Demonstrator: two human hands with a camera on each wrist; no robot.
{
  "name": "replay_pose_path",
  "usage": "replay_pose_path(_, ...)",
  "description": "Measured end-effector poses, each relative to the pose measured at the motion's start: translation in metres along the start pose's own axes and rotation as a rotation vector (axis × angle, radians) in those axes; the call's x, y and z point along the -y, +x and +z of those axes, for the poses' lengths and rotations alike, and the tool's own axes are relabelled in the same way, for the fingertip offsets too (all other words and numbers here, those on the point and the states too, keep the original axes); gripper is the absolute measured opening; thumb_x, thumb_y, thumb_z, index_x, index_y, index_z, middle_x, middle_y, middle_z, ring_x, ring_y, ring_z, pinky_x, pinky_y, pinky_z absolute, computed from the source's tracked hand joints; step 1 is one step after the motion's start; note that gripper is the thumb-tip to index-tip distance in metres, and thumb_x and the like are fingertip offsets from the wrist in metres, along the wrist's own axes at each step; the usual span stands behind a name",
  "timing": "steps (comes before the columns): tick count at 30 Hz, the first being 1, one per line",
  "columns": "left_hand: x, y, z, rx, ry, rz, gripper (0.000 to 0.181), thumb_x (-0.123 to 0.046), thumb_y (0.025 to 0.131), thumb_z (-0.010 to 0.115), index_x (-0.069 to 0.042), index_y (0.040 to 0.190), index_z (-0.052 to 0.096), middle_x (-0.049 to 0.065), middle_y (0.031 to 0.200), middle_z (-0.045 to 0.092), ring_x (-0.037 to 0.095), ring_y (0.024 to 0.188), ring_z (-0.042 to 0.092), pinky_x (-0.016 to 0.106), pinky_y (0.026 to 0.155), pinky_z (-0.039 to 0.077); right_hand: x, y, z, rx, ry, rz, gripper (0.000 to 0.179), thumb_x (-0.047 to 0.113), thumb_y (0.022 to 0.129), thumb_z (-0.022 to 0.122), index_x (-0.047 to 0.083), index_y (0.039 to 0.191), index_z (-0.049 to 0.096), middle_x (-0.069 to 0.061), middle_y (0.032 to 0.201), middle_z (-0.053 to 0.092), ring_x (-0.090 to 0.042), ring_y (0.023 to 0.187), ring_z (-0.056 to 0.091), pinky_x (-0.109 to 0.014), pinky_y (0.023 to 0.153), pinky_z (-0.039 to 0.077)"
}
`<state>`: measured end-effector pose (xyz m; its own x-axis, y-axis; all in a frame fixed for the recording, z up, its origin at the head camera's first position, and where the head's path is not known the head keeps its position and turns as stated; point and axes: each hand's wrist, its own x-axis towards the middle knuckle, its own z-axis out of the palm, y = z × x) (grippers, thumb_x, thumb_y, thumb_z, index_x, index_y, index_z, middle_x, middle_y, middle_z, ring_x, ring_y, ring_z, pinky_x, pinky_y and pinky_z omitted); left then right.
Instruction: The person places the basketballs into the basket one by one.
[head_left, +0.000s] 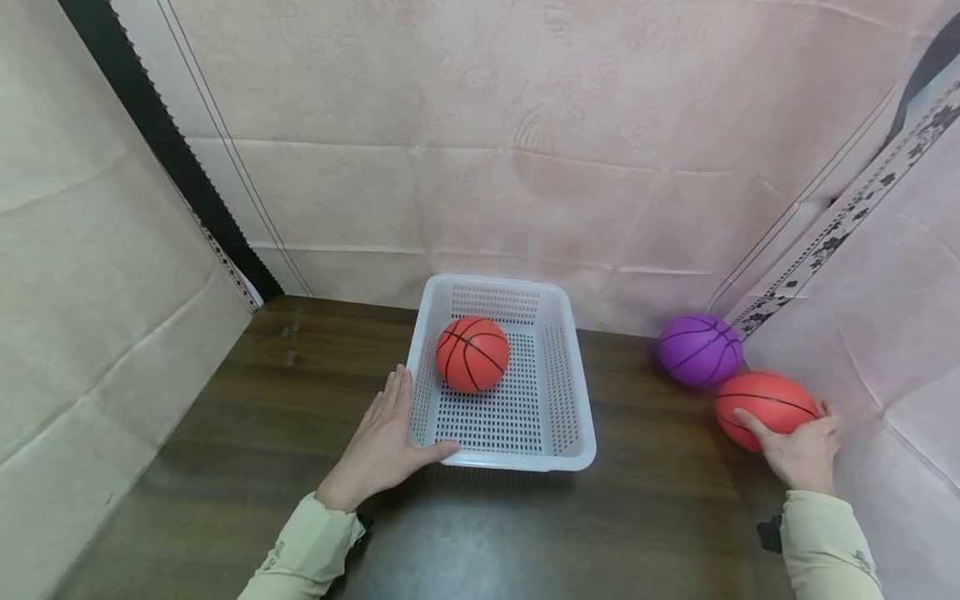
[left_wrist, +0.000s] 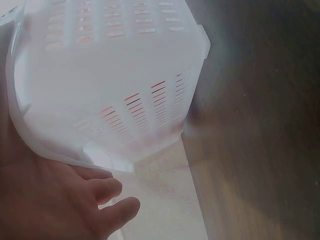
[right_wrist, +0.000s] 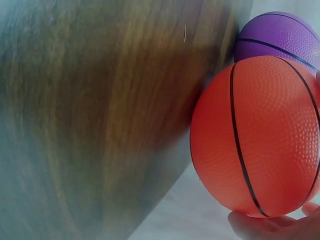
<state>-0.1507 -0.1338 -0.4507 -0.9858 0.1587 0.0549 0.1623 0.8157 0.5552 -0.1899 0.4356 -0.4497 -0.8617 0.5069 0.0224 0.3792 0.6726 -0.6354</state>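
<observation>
Basket (head_left: 517,461), wht., mid-counter (head_left: 645,517), w/ red ball (head_left: 472,355) inside, L of ctr.; L hand (head_left: 378,446) spread at near-L corner, fingers along side, thumb on near rim, prob. to steady it. Second red ball (head_left: 768,404), far R, gripped btwn. thumb & fingers of R hand (head_left: 806,454), presumably since curved sides need opposed contact; purple ball (head_left: 700,350) just behind, contact unclear, nr. wall cloth (head_left: 892,333), which prob. limits rolling.

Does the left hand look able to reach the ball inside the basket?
Probably yes: the left hand touches the white basket, whose top is open above the red ball inside.
</observation>
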Motion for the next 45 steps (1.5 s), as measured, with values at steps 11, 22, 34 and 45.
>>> replay_pose_path(11, 0.001, -0.001, 0.0, 0.003, 0.001, -0.005, 0.127, -0.078, 0.072, 0.063, -0.003, 0.155, 0.002, 0.015, 0.162, 0.0, 0.031, 0.148, 0.002, 0.052, 0.117, 0.012, 0.0, -0.012, -0.003, -0.073, 0.06, 0.034, 0.112, 0.056, 0.078, 0.072, 0.003, 0.153, 0.007, -0.034, 0.148, 0.015, -0.05, 0.136, 0.016, -0.061, 0.109, 0.023)
replay_pose_path(22, 0.001, -0.002, 0.0, 0.001, 0.007, -0.005, 0.132, -0.088, 0.068, 0.052, -0.003, 0.155, 0.002, 0.015, 0.162, 0.0, 0.029, 0.148, 0.001, 0.051, 0.117, 0.011, 0.027, -0.028, -0.01, -0.135, 0.287, 0.058, 0.094, 0.043, 0.083, 0.073, 0.014, 0.153, 0.018, -0.018, 0.151, 0.031, -0.031, 0.132, 0.036, -0.039, 0.111, 0.031)
replay_pose_path(34, 0.001, -0.003, -0.001, -0.004, 0.011, -0.001, 0.13, -0.085, 0.07, 0.054, -0.002, 0.155, 0.002, 0.015, 0.162, 0.001, 0.03, 0.148, 0.002, 0.051, 0.117, 0.012, 0.094, -0.068, -0.001, -0.137, 0.53, -0.273, 0.074, 0.012, 0.083, 0.075, 0.019, 0.144, 0.034, 0.002, 0.123, 0.051, -0.006, 0.103, 0.053, -0.008, 0.076, 0.044)
replay_pose_path(45, 0.0, -0.002, -0.001, 0.003, 0.004, -0.003, 0.131, -0.087, 0.069, 0.053, -0.003, 0.155, 0.002, 0.014, 0.162, 0.0, 0.029, 0.148, 0.002, 0.051, 0.117, 0.011, 0.152, -0.11, 0.017, 0.083, 0.645, -0.479, 0.084, 0.002, 0.079, 0.075, 0.021, 0.147, 0.03, -0.001, 0.138, 0.043, -0.017, 0.12, 0.046, -0.014, 0.089, 0.044)
